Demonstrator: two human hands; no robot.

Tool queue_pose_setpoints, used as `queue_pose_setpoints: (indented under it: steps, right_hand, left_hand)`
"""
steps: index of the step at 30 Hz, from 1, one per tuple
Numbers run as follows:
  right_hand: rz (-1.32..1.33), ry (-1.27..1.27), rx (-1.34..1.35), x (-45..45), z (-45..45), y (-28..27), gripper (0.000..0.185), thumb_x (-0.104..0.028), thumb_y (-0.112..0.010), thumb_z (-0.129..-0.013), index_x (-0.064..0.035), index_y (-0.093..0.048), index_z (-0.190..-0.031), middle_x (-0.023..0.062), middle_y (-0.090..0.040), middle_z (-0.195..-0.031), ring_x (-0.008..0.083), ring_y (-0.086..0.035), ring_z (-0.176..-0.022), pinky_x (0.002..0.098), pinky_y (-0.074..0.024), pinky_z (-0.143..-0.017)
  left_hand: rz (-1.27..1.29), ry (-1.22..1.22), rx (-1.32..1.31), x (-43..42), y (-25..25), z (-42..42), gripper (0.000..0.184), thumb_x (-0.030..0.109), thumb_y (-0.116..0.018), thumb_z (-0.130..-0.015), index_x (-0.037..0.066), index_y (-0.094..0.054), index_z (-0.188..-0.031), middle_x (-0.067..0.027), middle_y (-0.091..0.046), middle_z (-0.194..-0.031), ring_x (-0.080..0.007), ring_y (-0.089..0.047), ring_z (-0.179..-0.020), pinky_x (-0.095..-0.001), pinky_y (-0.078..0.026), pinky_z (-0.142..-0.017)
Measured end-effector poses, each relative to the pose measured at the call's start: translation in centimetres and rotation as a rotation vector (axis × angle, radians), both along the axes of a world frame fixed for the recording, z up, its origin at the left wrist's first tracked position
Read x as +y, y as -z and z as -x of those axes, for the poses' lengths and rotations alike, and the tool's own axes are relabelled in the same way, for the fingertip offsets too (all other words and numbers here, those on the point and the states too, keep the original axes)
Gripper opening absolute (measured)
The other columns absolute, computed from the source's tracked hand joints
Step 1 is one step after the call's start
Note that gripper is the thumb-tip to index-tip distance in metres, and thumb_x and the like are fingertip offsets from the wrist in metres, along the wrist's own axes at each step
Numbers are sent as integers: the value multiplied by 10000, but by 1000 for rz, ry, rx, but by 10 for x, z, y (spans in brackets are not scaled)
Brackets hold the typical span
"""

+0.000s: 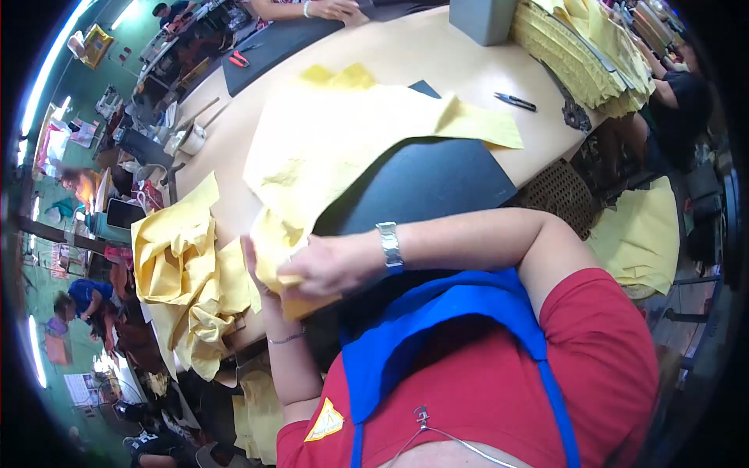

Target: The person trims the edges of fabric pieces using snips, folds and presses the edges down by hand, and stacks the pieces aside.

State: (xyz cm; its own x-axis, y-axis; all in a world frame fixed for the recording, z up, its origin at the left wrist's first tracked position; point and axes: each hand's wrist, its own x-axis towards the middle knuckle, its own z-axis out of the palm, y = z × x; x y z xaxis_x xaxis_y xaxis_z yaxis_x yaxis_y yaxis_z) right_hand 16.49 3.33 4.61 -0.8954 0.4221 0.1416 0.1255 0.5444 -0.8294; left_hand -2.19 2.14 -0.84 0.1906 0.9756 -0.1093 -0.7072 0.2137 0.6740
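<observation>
A large yellow cloth [300, 175] lies across the table [226, 144] and partly over a dark mat [437, 183]; its upper part looks washed out by glare. The near end is bunched up at the table's front edge. My right hand [331, 265], with a metal watch on the wrist, is closed on this bunched end and slightly blurred. Close beside it on the left, my left hand [261, 273] holds the same end, partly hidden behind the cloth. Crumpled yellow pieces [183, 269] lie left of my hands.
Black snips [515, 102] and a grey bin [480, 19] are at the far right, near stacked yellow cloth [577, 62]. Red-handled cutters [239, 58] rest on another dark mat [277, 51]. A person's hands [335, 11] are across the table. More people sit around.
</observation>
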Motion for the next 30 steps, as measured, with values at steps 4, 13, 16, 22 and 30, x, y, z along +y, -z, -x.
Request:
queue_pose_setpoints:
  steps: [4,13,16,22,30]
  right_hand:
    - [-112,19,-29,-6,-47,3,567,-548,-569,-923,-54,-575,-1200,172,-637,-1110,336,-591,-1099,543,-378,-1001]
    - [-589,1341,-524,136,-374,104,405,-225,-508,-916,-75,-559,-1289,178,-539,-1358,344,-509,-1243,430,-421,-1037]
    - [-487,1410,-716,112,-415,110,368,-233,-531,-926,-58,-592,-1244,205,-600,-1235,358,-544,-1181,449,-433,-1005]
    - [-426,1455,-854,91,-414,97,327,-274,-506,-963,-41,-628,-1158,220,-617,-1194,378,-575,-1120,469,-453,-941]
    - [-187,1279,60,70,-317,63,324,-316,-613,-972,-13,-642,-1085,11,-614,-871,96,-541,-764,268,-467,-684]
  left_hand:
    - [139,-251,331,-21,14,24,589,25,-574,-887,12,-367,-1438,-177,-501,-1384,-307,-523,-1253,-422,-462,-1031]
    - [-669,-476,1908,-29,-9,36,652,307,-659,-906,148,-390,-1479,-196,-311,-1547,-371,-240,-1451,-509,-196,-1174]
    - [-699,-53,2053,-2,-22,12,631,469,-638,-888,224,-466,-1443,-191,-287,-1563,-396,-210,-1460,-611,-165,-1150]
    - [-661,105,2088,61,13,-48,711,633,-507,-901,247,-396,-1487,-191,-250,-1577,-396,-183,-1467,-657,-143,-1133]
    - [-243,-364,1989,7,-15,-14,711,603,-674,-807,36,-574,-1223,-182,-626,-1136,-338,-612,-1066,-428,-489,-898]
